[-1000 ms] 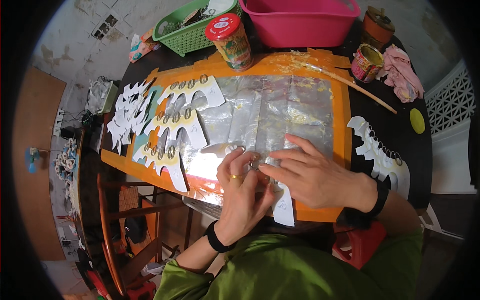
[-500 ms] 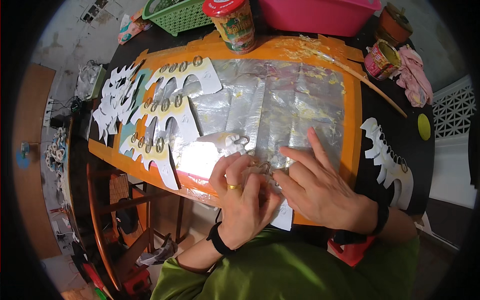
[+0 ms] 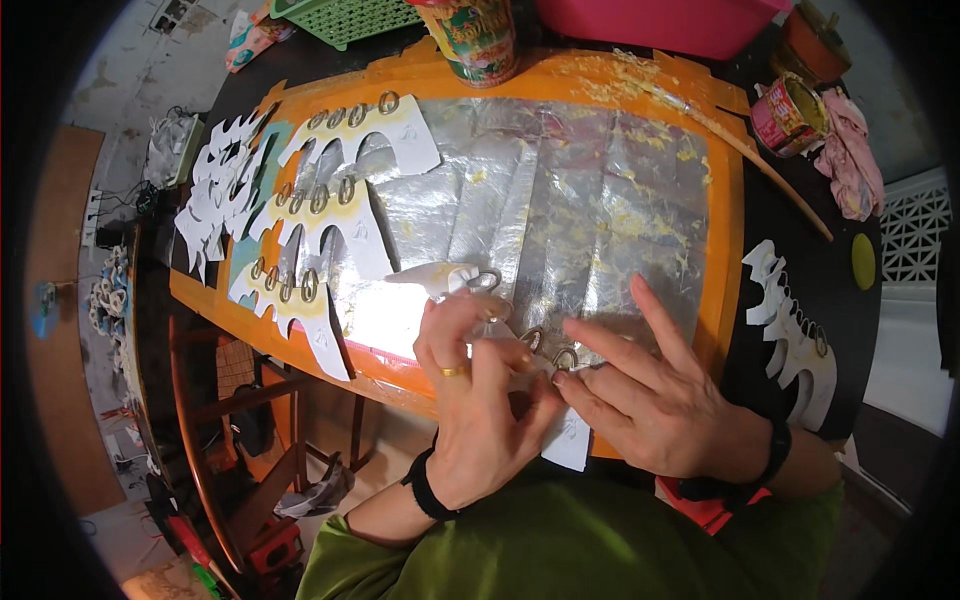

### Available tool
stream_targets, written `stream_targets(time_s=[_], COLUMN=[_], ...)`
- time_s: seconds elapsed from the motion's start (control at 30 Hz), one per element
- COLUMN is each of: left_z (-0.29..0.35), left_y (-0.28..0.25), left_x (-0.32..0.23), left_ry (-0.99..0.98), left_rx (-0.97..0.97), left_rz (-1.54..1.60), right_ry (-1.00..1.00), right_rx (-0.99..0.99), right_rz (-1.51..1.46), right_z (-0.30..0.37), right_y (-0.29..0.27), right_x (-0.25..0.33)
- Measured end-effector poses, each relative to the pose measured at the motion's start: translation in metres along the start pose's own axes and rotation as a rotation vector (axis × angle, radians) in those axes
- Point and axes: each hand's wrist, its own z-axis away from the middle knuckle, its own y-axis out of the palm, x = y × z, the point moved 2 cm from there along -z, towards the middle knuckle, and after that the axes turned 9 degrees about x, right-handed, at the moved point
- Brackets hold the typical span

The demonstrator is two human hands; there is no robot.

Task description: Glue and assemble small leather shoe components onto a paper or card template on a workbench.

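A white cut-out piece (image 3: pixel 570 442) with a row of oval metal rings (image 3: pixel 565 357) lies between my hands at the near edge of the table. My left hand (image 3: pixel 480 410) is closed on its left part, fingertips bent over it; a curled end (image 3: pixel 440 276) of white material sticks out beyond the fingers. My right hand (image 3: pixel 655 410) pinches the piece beside the nearest ring, with two other fingers stretched out over the sheet. Much of the piece is hidden under my fingers.
Three white cut-outs with rings (image 3: pixel 365 135) lie at the left, beside a pile of cut-outs (image 3: pixel 225 190). Another (image 3: pixel 805 375) lies right. Orange tape (image 3: pixel 728 260) borders a shiny sheet (image 3: pixel 560 220). Behind are a stick (image 3: pixel 770 170), tin (image 3: pixel 785 120), cup (image 3: pixel 470 40) and pink basin (image 3: pixel 660 22).
My left fingers have lifted slightly and shifted on the piece, and my right hand has moved a little right and down. More of the rings shows between them. The whole view has shifted slightly.
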Motion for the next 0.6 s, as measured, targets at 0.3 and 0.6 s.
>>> stream_targets(time_s=[0.3, 0.6], left_z=[0.008, 0.028], left_y=[-0.005, -0.012], left_x=[0.003, 0.017], left_ry=[0.222, 0.423], left_rx=[0.098, 0.163], left_rz=[-0.214, -0.507], right_ry=[-0.021, -0.036], right_rx=[0.011, 0.052], right_rz=[0.085, 0.111], right_z=[0.002, 0.003], right_y=[-0.004, -0.004], right_x=[0.004, 0.004])
